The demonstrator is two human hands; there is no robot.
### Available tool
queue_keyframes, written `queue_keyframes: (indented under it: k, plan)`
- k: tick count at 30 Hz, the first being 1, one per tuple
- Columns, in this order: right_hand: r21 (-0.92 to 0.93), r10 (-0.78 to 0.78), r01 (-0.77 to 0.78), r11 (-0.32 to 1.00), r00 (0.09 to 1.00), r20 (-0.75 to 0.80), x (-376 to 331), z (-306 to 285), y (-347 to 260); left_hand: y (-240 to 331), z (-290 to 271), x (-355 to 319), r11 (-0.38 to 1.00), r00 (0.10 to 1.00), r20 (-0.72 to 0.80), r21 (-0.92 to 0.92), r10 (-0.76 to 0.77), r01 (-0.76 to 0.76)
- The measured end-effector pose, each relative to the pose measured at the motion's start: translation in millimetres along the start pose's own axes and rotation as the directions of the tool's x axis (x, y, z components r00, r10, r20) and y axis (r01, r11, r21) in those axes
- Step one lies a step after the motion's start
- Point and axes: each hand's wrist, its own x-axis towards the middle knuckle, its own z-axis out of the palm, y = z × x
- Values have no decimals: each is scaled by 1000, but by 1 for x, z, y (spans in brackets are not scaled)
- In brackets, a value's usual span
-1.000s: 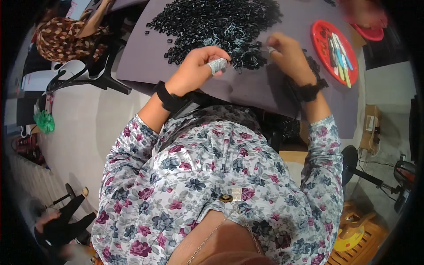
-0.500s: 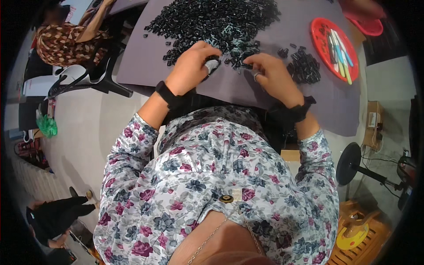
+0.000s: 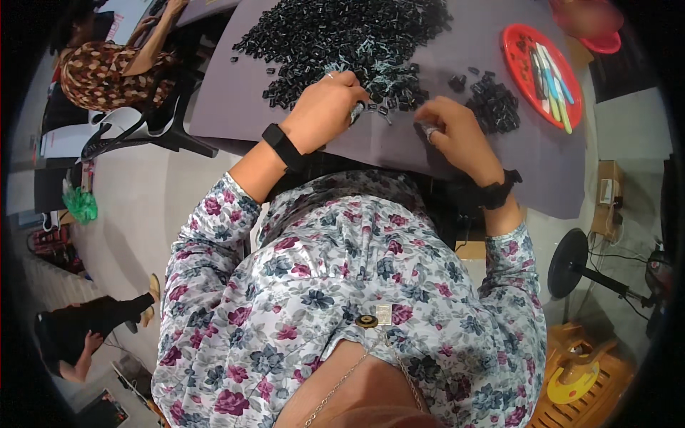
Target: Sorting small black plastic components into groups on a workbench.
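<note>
A large heap of small black plastic pieces (image 3: 349, 32) covers the far part of the table, with thin pale grey-green bits (image 3: 371, 53) strewn through its middle. My left hand (image 3: 325, 110) is closed at the heap's near edge; something dark and whitish (image 3: 357, 111) shows by its thumb, too hidden to name. Just right of the heap, my right hand (image 3: 457, 132) is held with fingers curled together over the table; whatever they may pinch is hidden. Beside it lies a smaller pile of black pieces (image 3: 496, 107).
On the right of the purple-grey tabletop (image 3: 385, 146) stands a red tray (image 3: 510, 43) holding several knife-like tools (image 3: 553, 85) and dark bits. Another person (image 3: 114, 75) sits at the far left near a black chair (image 3: 185, 135). An orange plastic stool (image 3: 592, 385) is at lower right.
My right hand has moved right, away from the heap toward the smaller pile. My left hand has shifted slightly right and turned. The person at lower left has moved their legs.
</note>
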Motion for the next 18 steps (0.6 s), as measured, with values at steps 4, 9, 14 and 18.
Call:
queue_keyframes:
  k: [4, 9, 14, 18]
  plan:
    - [5, -11, 11, 1000, 1000, -20, -3, 3, 1, 14, -4, 8, 998, 999, 2, -37, 47, -47]
    - [-18, -19, 19, 1000, 1000, -24, -2, 5, 2, 19, 6, 28, 998, 996, 60, 13, 65, -66]
    - [-25, -27, 27, 999, 999, -21, -2, 4, -5, 15, 6, 40, 993, 990, 118, 76, 77, -87]
    - [-42, -63, 62, 997, 998, -31, -3, 8, 1, 17, 3, 39, 992, 986, 159, 110, 51, -69]
